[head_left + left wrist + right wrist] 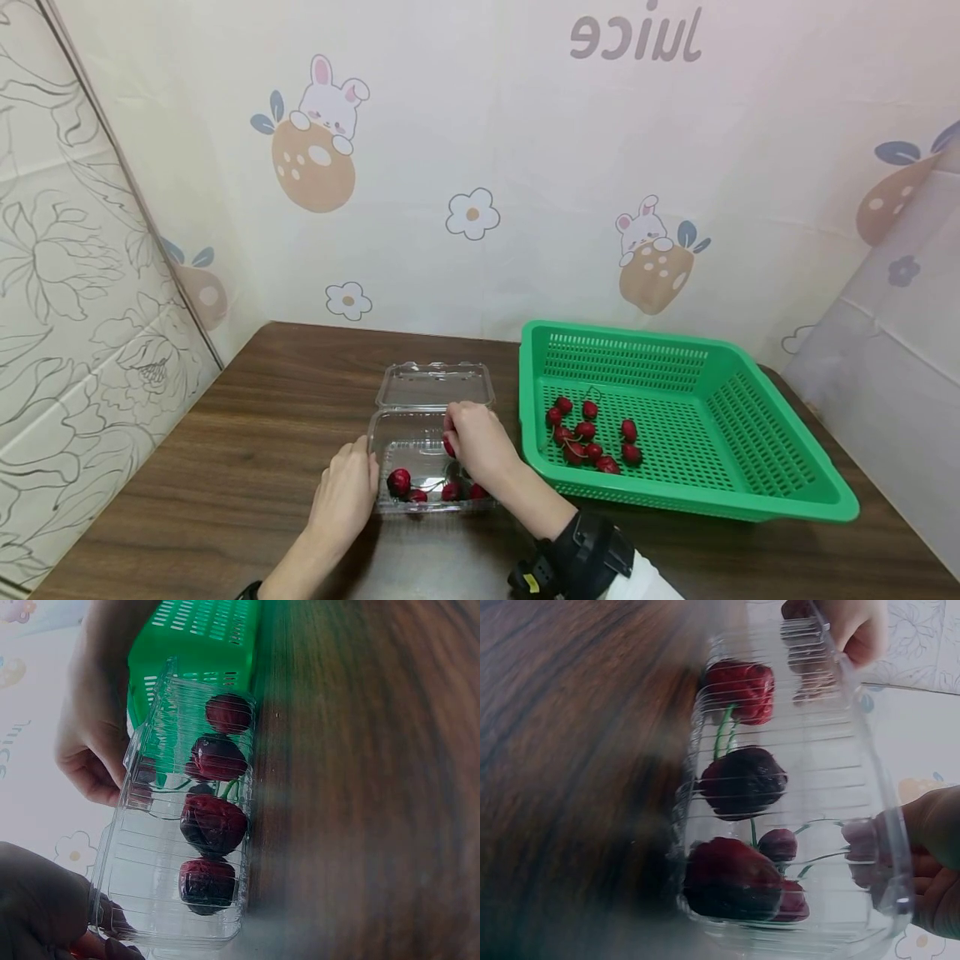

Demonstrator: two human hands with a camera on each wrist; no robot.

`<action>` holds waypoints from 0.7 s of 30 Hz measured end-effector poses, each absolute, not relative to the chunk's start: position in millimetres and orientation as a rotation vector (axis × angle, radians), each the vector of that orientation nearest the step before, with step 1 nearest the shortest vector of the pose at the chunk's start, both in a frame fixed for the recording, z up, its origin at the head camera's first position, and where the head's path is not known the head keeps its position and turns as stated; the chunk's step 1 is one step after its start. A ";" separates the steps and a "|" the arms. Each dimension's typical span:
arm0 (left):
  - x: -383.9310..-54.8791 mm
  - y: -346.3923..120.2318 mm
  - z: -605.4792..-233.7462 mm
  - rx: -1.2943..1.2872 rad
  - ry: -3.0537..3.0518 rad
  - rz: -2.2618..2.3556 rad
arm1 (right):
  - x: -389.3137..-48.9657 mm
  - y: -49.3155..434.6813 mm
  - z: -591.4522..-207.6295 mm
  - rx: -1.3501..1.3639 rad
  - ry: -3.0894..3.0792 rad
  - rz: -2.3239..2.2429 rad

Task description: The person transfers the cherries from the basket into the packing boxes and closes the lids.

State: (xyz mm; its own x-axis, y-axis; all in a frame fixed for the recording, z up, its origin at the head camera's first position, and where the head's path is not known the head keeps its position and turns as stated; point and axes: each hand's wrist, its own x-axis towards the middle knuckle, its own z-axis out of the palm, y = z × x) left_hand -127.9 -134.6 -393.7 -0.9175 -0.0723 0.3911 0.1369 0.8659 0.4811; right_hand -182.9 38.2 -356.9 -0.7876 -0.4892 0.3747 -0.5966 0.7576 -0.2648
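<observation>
A clear plastic clamshell box (431, 422) stands on the table with its lid (435, 385) folded back. Several dark red cherries lie along its near side, among them a cherry (399, 482) at the left; green stems show through the wall in the right wrist view. My left hand (343, 490) grips the box's left side, with fingertips at the rim. Over the box's right part, my right hand (480, 446) pinches a cherry (449, 447), mostly covered by the fingers. In the right wrist view, thin stems reach up to these fingers.
A green perforated basket (780, 500) stands right of the box, with several cherries (585, 431) grouped in its left part. Behind the wooden table (225, 467) hangs a printed wall sheet (420, 275), and another patterned panel (90, 333) rises at the left.
</observation>
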 end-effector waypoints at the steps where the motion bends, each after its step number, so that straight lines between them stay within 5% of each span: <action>1: -127.8 -134.4 -393.6 -0.046 -2.636 -0.722 | -183.5 37.9 -357.7 0.840 -2.681 0.529; 21: -128.0 -134.6 -393.9 -0.055 -2.633 -0.721 | -182.5 33.1 -365.9 0.860 -2.790 0.491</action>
State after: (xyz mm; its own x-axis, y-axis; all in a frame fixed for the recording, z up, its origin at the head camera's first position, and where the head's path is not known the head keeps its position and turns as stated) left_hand -128.0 -134.6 -393.9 -0.9160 -0.0680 0.3954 0.1428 0.8657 0.4798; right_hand -182.5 33.1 -365.9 -0.8162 -0.5132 0.2654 -0.5730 0.7780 -0.2576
